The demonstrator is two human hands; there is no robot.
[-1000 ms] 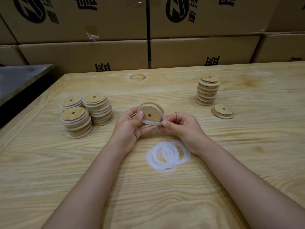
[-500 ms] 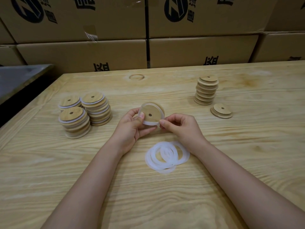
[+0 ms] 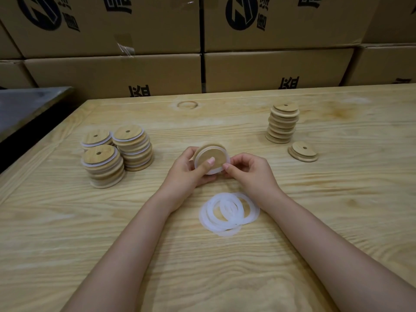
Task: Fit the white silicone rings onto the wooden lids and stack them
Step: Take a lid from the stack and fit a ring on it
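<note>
My left hand (image 3: 188, 174) holds a round wooden lid (image 3: 213, 155) tilted toward me, thumb pressed on its face. A white silicone ring (image 3: 212, 171) sits around the lid's raised inner step. My right hand (image 3: 249, 172) pinches the ring at the lid's right edge. Several loose white rings (image 3: 228, 212) lie overlapping on the table just below my hands. Three stacks of ringed lids (image 3: 114, 154) stand to the left. A tall stack of bare lids (image 3: 282, 123) and a short stack of bare lids (image 3: 303, 152) stand to the right.
The wooden table (image 3: 67, 221) runs wide in every direction. Cardboard boxes (image 3: 202, 41) form a wall behind its far edge. A dark metal surface (image 3: 27, 104) lies beyond the left edge.
The ring, earlier stretched loosely over the lid, now sits snug around it. My left thumb has moved onto the lid's face and covers its hole.
</note>
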